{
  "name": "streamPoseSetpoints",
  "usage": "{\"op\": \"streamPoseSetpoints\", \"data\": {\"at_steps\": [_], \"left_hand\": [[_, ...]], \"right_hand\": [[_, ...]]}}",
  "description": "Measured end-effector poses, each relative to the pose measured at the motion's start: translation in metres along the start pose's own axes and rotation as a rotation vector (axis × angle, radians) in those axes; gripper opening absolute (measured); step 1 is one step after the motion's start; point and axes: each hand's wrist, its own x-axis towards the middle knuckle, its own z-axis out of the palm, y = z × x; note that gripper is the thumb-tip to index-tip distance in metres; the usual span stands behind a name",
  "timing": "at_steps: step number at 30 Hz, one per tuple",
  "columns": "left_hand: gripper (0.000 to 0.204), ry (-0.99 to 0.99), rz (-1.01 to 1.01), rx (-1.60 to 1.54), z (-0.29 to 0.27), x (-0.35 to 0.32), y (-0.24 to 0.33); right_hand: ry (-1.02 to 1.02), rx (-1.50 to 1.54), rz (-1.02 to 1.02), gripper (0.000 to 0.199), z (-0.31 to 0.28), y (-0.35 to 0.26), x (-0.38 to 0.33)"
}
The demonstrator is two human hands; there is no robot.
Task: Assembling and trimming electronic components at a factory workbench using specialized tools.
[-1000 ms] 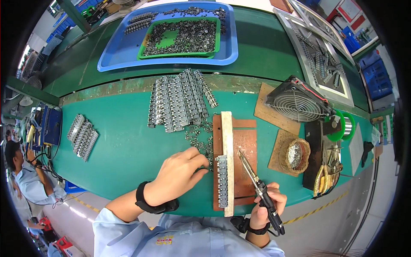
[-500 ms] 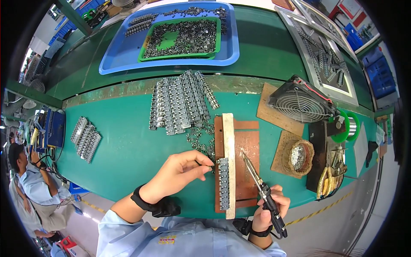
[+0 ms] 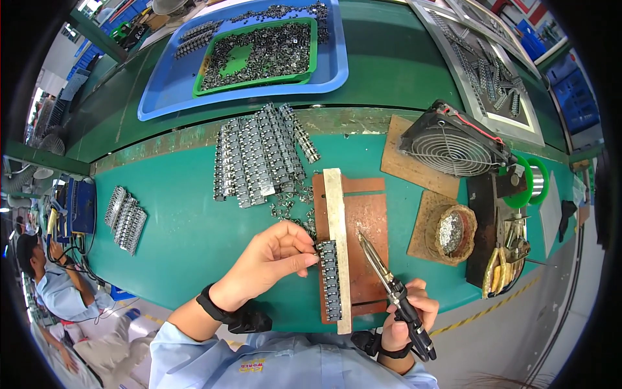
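Observation:
My left hand (image 3: pixel 275 256) is closed in a pinch at the upper left end of a strip of small dark and silver components (image 3: pixel 330 279); what the fingertips hold is too small to make out. That strip lies along a pale straight bar (image 3: pixel 336 214) on a reddish-brown board (image 3: pixel 370 259). In my right hand (image 3: pixel 422 306) is a soldering iron (image 3: pixel 395 288), its tip pointing up and left over the board, right of the bar. Loose small metal pieces (image 3: pixel 283 206) lie beyond my left hand, beside a stack of finished-looking component strips (image 3: pixel 256 155).
Right of the board are a bowl of solder (image 3: pixel 451 235), a fan (image 3: pixel 453 152), a solder wire spool (image 3: pixel 536 181) and pliers (image 3: pixel 495 272). A blue tray (image 3: pixel 162 97) holds a green tray (image 3: pixel 311 68) of parts. More strips (image 3: pixel 126 219) lie left. A person (image 3: pixel 61 285) sits far left.
The whole view has shifted slightly. My left fingers have curled more and sit closer against the strip's upper end. The soldering iron stays in my right hand, hovering over the board.

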Motion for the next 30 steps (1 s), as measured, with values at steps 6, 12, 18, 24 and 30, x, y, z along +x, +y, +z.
{"op": "streamPoseSetpoints", "data": {"at_steps": [6,12,18,24,30], "left_hand": [[0.024,0.006,0.031,0.008,0.002,0.001,0.0023],[0.024,0.009,0.053,0.06,0.0014,0.0012,0.0026],[0.024,-0.003,0.064,0.06,0.0023,0.0033,0.0019],[0.019,-0.007,0.043,0.045,0.0031,0.0039,0.0021],[0.007,-0.059,-0.089,0.132,0.0015,0.0023,0.0079]], "right_hand": [[0.016,0.02,0.005,0.044,0.0016,-0.0003,0.0012],[0.015,0.028,0.005,0.044,-0.0006,0.0026,-0.0014],[0.014,0.037,0.006,0.044,0.0007,0.0022,-0.0001],[0.022,0.048,0.017,0.044,0.0019,0.0007,0.0001],[0.016,0.041,0.014,0.044,0.0012,0.0015,-0.0003]]}}
